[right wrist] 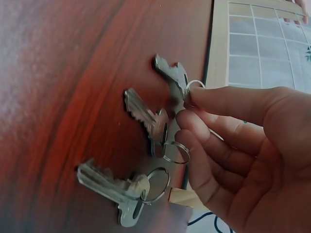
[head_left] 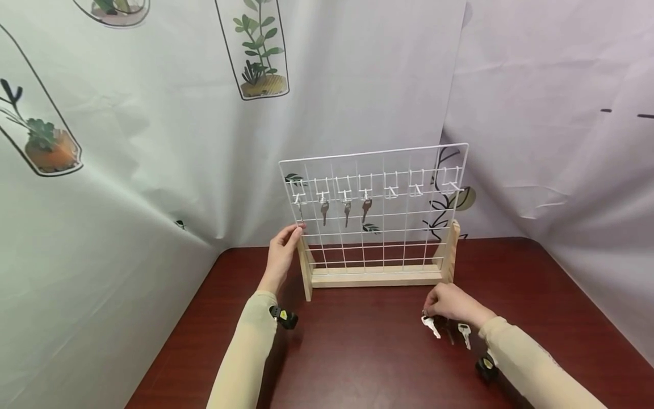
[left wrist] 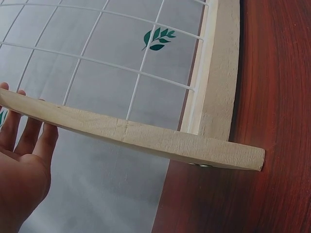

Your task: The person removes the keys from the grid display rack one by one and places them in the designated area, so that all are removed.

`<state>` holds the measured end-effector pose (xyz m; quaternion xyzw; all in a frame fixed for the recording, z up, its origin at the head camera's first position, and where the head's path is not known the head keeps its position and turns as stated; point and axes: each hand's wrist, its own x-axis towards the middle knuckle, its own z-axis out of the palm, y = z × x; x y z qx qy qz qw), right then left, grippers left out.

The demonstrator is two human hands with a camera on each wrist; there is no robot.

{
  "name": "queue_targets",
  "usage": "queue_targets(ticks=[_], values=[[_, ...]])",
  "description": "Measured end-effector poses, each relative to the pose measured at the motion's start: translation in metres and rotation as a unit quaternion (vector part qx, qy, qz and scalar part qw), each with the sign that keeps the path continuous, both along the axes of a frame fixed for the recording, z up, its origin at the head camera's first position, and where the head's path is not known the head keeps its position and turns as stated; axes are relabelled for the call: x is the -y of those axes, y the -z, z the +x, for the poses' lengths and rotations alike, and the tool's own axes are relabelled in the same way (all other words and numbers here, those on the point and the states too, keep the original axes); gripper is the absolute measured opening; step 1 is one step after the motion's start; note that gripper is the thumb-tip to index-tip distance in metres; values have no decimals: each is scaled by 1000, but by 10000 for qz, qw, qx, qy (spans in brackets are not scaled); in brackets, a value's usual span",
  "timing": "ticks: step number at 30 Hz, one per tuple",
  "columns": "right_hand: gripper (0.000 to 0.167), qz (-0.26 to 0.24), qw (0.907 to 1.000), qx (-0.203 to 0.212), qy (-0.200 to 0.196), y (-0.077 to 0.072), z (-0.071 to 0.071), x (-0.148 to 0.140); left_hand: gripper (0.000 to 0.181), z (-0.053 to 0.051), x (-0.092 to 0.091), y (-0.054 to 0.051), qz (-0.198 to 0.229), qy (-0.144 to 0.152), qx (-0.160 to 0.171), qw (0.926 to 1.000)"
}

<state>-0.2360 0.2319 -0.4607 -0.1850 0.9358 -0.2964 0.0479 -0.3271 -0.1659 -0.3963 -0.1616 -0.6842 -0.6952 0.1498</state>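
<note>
My right hand pinches the ring of one key between thumb and finger, low over the table in front of the rack's right foot. Two more keys with rings, a middle one and a nearer one, lie beside it on the table. My left hand is at the top of the rack's left wooden post, its fingers behind the post in the left wrist view. Just above those fingertips a key hangs from the leftmost hook. Three other keys, one of them farthest right, hang on neighbouring hooks.
The white wire grid stands on a wooden base on the dark red table. Three hooks at its right, among them one, hold no keys. A pale plant-print curtain surrounds the table's back and sides.
</note>
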Motion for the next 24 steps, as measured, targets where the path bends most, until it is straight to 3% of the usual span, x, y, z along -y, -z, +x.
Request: queue_targets(ticks=[9, 24], values=[[14, 181, 9994, 279, 30, -4, 1, -3, 34, 1, -1, 0, -1, 86, -1, 10000], [8, -123, 9982, 496, -307, -5, 0, -4, 31, -1, -1, 1, 93, 27, -80, 9999]])
